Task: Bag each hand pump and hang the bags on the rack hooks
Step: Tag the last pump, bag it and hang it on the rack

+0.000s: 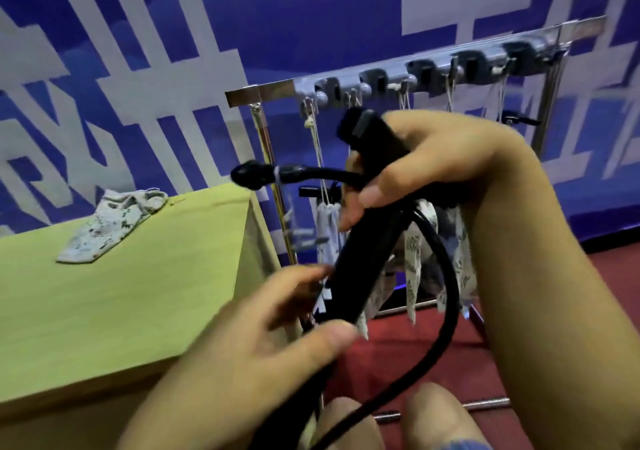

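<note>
A blue wall (277,16) with large pale lettering fills the background, above a dark red floor (398,356). At the centre of the view a black hand pump (360,241) is held up in the air, tilted, its top end toward 12 o'clock and its body running down toward 7 o'clock. The right hand (415,165) is clenched around the pump's upper part, the arm coming in from 4 o'clock. The left hand (287,314), entering from 7 o'clock, has its fingers and thumb closed on the lower body. A black hose (446,297) loops from the upper part out toward 3 o'clock and down to 6 o'clock; a short black nozzle piece (256,174) sticks out toward 9 o'clock. Behind the pump, from 12 to 3 o'clock, stands a metal rack (550,103) with a grey hook strip (398,80); several patterned drawstring bags (414,259) hang from it by cords. At 9 o'clock a yellow-green table (138,293) carries one flat patterned bag (110,224), well apart from the pump. The person's knees (398,422) show at 6 o'clock.
</note>
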